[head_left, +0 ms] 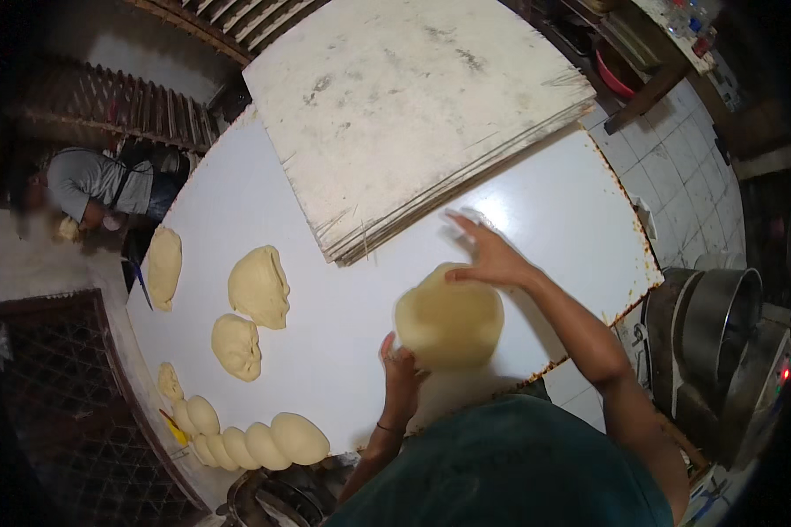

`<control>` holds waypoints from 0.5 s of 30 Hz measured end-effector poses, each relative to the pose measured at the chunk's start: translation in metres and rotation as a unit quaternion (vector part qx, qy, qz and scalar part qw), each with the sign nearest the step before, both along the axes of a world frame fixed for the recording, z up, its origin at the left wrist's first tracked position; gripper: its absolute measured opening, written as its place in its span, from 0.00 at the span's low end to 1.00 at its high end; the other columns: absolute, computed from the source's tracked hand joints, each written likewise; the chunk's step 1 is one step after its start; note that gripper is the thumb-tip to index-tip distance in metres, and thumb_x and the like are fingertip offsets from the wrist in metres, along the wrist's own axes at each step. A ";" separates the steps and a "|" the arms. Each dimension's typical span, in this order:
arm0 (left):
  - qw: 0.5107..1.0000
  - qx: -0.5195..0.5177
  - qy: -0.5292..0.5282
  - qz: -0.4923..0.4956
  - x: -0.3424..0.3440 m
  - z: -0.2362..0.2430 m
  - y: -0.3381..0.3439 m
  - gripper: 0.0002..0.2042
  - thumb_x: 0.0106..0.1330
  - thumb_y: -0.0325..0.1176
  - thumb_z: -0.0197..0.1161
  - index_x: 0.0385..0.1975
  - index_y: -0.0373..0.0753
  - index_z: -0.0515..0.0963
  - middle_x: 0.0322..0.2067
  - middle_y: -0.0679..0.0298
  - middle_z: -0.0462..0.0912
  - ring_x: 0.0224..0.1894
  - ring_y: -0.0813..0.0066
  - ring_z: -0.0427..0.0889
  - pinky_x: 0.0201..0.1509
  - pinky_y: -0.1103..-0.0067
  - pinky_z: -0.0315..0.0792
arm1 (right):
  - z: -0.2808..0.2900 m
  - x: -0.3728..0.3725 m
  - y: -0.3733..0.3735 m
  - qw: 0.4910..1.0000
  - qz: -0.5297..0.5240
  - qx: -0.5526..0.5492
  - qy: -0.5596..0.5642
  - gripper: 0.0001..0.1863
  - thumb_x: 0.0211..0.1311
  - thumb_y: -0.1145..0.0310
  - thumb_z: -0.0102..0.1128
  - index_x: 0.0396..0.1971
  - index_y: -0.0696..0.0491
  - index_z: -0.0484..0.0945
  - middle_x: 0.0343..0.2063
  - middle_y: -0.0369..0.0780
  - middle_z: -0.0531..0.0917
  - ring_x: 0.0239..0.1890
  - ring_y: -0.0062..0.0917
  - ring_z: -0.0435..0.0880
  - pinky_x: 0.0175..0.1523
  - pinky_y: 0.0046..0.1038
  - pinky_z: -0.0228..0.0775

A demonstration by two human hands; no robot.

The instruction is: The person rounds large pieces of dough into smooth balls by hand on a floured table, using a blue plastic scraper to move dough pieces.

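Observation:
A round, smooth lump of pale dough (449,318) sits near the front edge of the white table, slightly blurred. At its far right side is my right hand (492,256), fingers spread and blurred, the thumb touching or just over the dough's top edge. My left hand (402,376) is at the dough's near left edge, its fingers apart and loosely curved; whether it presses on the dough is hard to tell. Further left lie two rough dough pieces, a larger one (259,287) and a smaller one (236,347).
Stacked pale boards (422,105) cover the far part of the white table (343,342). Several smooth dough balls (299,438) line the near left edge, and a long dough piece (164,269) lies beyond. Another person (105,184) bends at far left. Metal pots (721,316) stand right.

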State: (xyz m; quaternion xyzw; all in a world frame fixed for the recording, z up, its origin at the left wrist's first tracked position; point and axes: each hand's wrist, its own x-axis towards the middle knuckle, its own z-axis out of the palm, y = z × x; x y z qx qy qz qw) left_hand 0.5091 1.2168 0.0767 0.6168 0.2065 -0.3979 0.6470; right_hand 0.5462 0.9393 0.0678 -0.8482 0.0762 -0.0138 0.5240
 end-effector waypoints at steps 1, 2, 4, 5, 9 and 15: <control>0.995 0.063 -0.078 -0.006 -0.001 -0.019 0.015 0.26 0.67 0.42 0.50 0.61 0.38 0.53 0.59 0.58 0.59 0.56 0.66 0.66 0.57 0.69 0.66 | -0.022 -0.006 -0.013 0.993 -0.048 -0.103 0.045 0.35 0.51 0.53 0.65 0.57 0.52 0.65 0.57 0.41 0.68 0.57 0.30 0.67 0.60 0.32 0.60; 0.981 0.115 -0.156 -0.024 0.007 -0.032 0.022 0.26 0.66 0.36 0.52 0.61 0.37 0.53 0.58 0.56 0.60 0.56 0.65 0.66 0.57 0.70 0.67 | -0.036 -0.012 -0.031 0.967 -0.107 -0.212 0.093 0.32 0.52 0.55 0.64 0.55 0.53 0.68 0.56 0.41 0.70 0.56 0.30 0.69 0.60 0.31 0.61; 0.968 0.103 -0.226 -0.027 0.037 -0.032 0.011 0.25 0.61 0.22 0.54 0.59 0.31 0.55 0.58 0.51 0.59 0.56 0.66 0.65 0.57 0.74 0.68 | -0.062 -0.031 -0.034 0.978 -0.098 0.114 0.147 0.26 0.54 0.53 0.62 0.46 0.57 0.76 0.44 0.44 0.78 0.48 0.31 0.76 0.54 0.30 0.66; 0.945 0.105 -0.298 -0.089 0.059 -0.026 -0.018 0.20 0.62 0.25 0.53 0.55 0.30 0.62 0.56 0.51 0.63 0.55 0.64 0.67 0.57 0.74 0.66 | -0.070 -0.035 -0.028 0.984 -0.070 0.114 0.119 0.23 0.56 0.53 0.58 0.41 0.59 0.78 0.37 0.46 0.81 0.42 0.30 0.79 0.49 0.29 0.69; 0.780 0.104 -0.358 -0.502 0.125 -0.021 -0.106 0.28 0.68 0.52 0.39 0.47 0.31 0.74 0.47 0.46 0.75 0.53 0.55 0.73 0.57 0.72 0.64 | -0.042 -0.014 0.017 0.947 0.015 0.152 0.284 0.26 0.61 0.50 0.47 0.41 0.59 0.78 0.39 0.47 0.81 0.43 0.32 0.78 0.49 0.30 0.68; 0.648 0.235 -0.239 -0.684 0.088 -0.014 -0.103 0.39 0.63 0.64 0.29 0.44 0.33 0.78 0.46 0.46 0.76 0.52 0.52 0.73 0.58 0.68 0.64 | -0.039 -0.054 0.067 0.965 0.009 -0.017 0.260 0.25 0.62 0.54 0.38 0.45 0.59 0.76 0.45 0.51 0.78 0.46 0.40 0.77 0.52 0.34 0.67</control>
